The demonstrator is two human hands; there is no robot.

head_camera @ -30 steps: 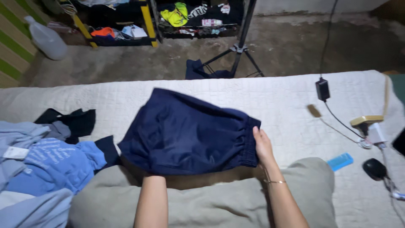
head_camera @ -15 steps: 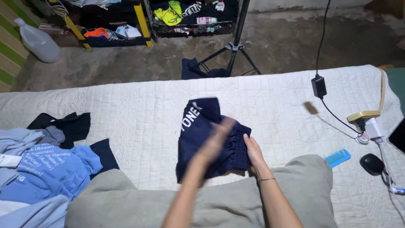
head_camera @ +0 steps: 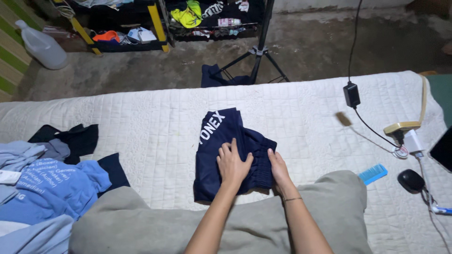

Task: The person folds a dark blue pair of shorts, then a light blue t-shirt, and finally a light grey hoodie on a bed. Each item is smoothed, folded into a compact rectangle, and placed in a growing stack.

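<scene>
Broadly, a white quilted bed cover [head_camera: 141, 122] is spread across the view, with a grey pillow [head_camera: 141, 221] laid at the near edge. Folded navy shorts [head_camera: 214, 155] are set on the cover just beyond the pillow. The left hand [head_camera: 233, 164] is pressed flat, fingers spread, on the shorts; the right hand [head_camera: 278, 171] is laid open along their right edge. A blue comb [head_camera: 373, 173] is seen well to the right.
</scene>
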